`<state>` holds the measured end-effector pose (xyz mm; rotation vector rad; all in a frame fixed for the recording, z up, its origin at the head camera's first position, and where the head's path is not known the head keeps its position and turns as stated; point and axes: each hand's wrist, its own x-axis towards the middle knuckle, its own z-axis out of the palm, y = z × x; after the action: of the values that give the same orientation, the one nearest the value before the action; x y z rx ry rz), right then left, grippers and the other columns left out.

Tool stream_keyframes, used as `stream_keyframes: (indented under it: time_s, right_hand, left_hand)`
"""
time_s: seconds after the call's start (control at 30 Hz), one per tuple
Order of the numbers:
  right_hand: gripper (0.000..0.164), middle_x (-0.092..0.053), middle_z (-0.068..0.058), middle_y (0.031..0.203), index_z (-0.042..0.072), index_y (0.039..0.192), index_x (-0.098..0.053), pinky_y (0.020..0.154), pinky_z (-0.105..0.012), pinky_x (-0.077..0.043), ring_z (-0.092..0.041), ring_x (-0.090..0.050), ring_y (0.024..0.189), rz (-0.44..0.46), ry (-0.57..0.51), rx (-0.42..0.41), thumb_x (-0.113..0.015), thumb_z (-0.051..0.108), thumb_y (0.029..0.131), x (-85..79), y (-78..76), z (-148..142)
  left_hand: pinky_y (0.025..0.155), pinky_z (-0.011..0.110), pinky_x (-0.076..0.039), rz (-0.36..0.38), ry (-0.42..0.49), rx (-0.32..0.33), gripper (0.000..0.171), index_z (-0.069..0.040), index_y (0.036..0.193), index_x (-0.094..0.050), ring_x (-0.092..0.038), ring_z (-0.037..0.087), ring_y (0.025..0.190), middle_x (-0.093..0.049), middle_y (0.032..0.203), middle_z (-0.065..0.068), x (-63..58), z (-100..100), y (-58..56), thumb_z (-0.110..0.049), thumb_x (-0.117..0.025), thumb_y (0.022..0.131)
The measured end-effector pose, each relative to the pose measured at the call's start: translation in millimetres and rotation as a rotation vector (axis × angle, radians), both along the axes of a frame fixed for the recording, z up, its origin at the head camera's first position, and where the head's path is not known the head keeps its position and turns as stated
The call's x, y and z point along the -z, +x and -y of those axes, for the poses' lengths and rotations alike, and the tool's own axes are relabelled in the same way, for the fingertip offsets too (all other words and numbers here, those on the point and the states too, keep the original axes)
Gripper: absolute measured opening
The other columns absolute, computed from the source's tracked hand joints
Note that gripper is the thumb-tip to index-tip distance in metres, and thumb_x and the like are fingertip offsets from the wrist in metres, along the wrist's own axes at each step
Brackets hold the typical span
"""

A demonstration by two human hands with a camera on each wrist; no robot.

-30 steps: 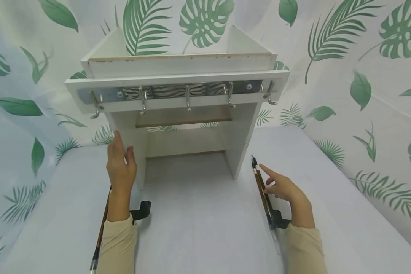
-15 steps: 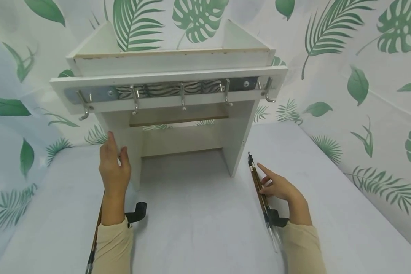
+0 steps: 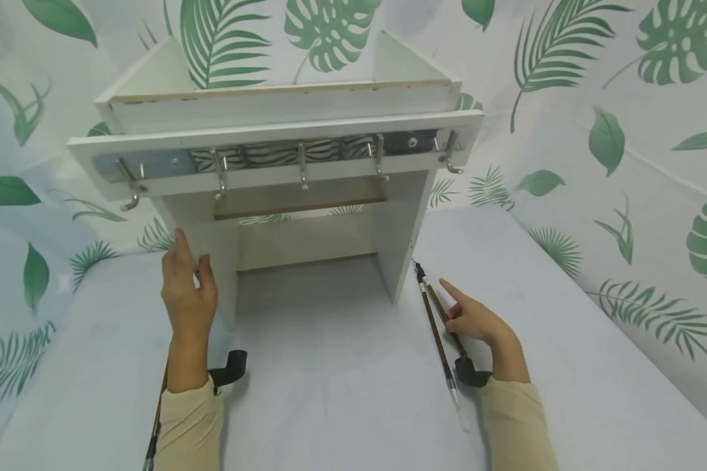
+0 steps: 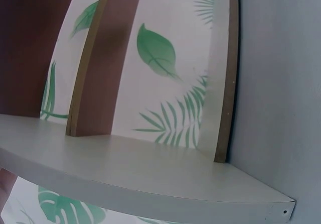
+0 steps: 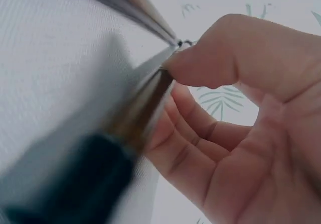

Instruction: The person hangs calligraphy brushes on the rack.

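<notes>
My right hand (image 3: 477, 320) pinches the brown handle of a writing brush (image 5: 153, 96) between thumb and curled fingers, with the index finger pointing forward. A second brush (image 3: 436, 330), with a clear cap over its tip, slants next to it on the white surface; whether my hand touches that one I cannot tell. A white wooden rack (image 3: 403, 229) stands upright in front. Beside its left side panel is my left hand (image 3: 185, 294), fingers straight and holding nothing; contact with the panel is unclear. In the left wrist view, the rack's shelf edges (image 4: 90, 58) show, but no hand.
Across the rack's front runs a board (image 3: 177, 140) with several metal hooks (image 3: 302, 167) jutting toward me. Another brush (image 3: 156, 425) lies partly hidden by my left forearm. A leaf-patterned cloth (image 3: 565, 150) hangs behind and at the sides.
The lower ends of the two right-hand brushes have spread apart, the capped one swinging left. The whole scene has shifted slightly left in view. My left hand keeps its place beside the rack.
</notes>
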<state>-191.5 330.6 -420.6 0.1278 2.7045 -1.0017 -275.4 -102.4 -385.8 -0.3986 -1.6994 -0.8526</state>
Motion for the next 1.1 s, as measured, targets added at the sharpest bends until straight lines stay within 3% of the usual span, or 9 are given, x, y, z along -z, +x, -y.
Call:
stream_keyframes:
  time_s: [0.23, 0.37, 0.57, 0.8, 0.9, 1.1]
  right_hand:
    - [0.082, -0.056, -0.017, 0.101, 0.008, 0.147, -0.011, 0.080, -0.040, -0.046, -0.023, -0.053, 0.089, 0.013, -0.059, 0.053, -0.057, 0.000, 0.080, -3.5, 2.2, -2.8]
    - [0.080, -0.056, -0.017, 0.099, 0.011, 0.147, -0.014, 0.077, -0.033, -0.046, -0.022, -0.052, 0.087, -0.038, -0.147, 0.026, -0.056, -0.002, 0.081, -6.9, 3.9, -8.6]
    - [0.076, -0.055, -0.016, 0.095, 0.013, 0.146, -0.021, 0.073, -0.027, -0.047, -0.018, -0.051, 0.085, -0.135, -0.256, -0.037, -0.056, -0.004, 0.081, -16.8, 7.7, -14.5]
    - [0.070, -0.054, -0.020, 0.101, 0.018, 0.146, -0.024, 0.077, -0.023, -0.049, -0.012, -0.058, 0.085, -0.216, -0.331, -0.036, -0.055, 0.000, 0.085, -34.2, 14.7, -16.4]
    - [0.068, -0.054, -0.017, 0.100, 0.018, 0.145, -0.025, 0.076, -0.022, -0.050, -0.010, -0.062, 0.084, -0.293, -0.361, -0.033, -0.055, 0.000, 0.086, -42.9, 20.1, -16.5]
    - [0.072, -0.056, 0.001, 0.090, 0.016, 0.145, -0.025, 0.073, -0.018, -0.053, -0.006, -0.063, 0.081, -0.443, -0.457, -0.063, -0.057, -0.005, 0.084, -54.9, 30.6, -12.3]
  left_hand:
    - [0.055, 0.049, -0.040, 0.013, 0.000, -0.015, 0.060, -0.018, 0.141, -0.035, -0.045, 0.033, 0.074, -0.051, 0.103, 0.029, -0.9, -0.9, 3.4, 0.003, -0.055, 0.087]
    - [0.054, 0.049, -0.040, 0.015, 0.004, -0.016, 0.062, -0.020, 0.141, -0.035, -0.045, 0.033, 0.073, -0.051, 0.102, 0.029, -1.5, -0.7, 4.2, 0.003, -0.055, 0.087]
    - [0.054, 0.049, -0.041, 0.032, 0.014, -0.026, 0.058, -0.014, 0.139, -0.037, -0.045, 0.032, 0.073, -0.052, 0.103, 0.029, -1.8, -0.1, 4.7, 0.004, -0.054, 0.087]
    - [0.055, 0.048, -0.041, 0.036, 0.006, -0.035, 0.058, -0.013, 0.139, -0.037, -0.046, 0.032, 0.073, -0.052, 0.105, 0.029, -3.4, 0.5, 5.8, 0.004, -0.054, 0.087]
    - [0.053, 0.046, -0.039, 0.025, -0.006, -0.038, 0.059, -0.014, 0.140, -0.036, -0.046, 0.031, 0.072, -0.052, 0.105, 0.028, -3.2, 0.1, 4.9, 0.005, -0.054, 0.086]
    - [0.053, 0.045, -0.039, 0.018, -0.014, -0.029, 0.060, -0.013, 0.139, -0.037, -0.046, 0.032, 0.073, -0.052, 0.105, 0.028, -0.1, -1.1, 4.8, 0.006, -0.055, 0.085]
